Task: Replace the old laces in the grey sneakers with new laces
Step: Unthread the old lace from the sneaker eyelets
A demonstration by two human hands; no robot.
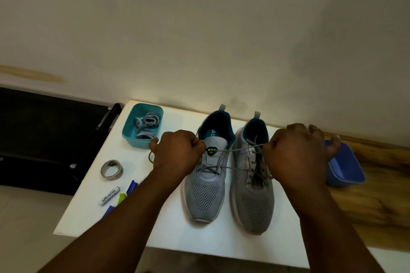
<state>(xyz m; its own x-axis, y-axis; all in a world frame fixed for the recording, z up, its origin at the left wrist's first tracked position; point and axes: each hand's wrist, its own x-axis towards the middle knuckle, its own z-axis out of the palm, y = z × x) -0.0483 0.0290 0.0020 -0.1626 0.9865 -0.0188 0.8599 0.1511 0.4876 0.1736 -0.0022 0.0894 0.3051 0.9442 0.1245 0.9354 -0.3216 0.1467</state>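
Two grey sneakers stand side by side on a white table (168,232), toes toward me. The left sneaker (206,186) has its grey lace (235,150) pulled taut sideways across its tongue. My left hand (177,153) grips one end of that lace in a fist at the shoe's left side; a loop of lace hangs out left of the fist. My right hand (297,153) grips the other end over the right sneaker (253,204), hiding part of its lacing. A teal box (131,137) at the back left holds several coiled grey laces (147,125).
A blue box (346,173) stands right of my right hand, partly off the table over a wooden surface. On the table's left lie a tape roll (111,168), a battery (110,195) and small blue and green bits. A black object fills the far left.
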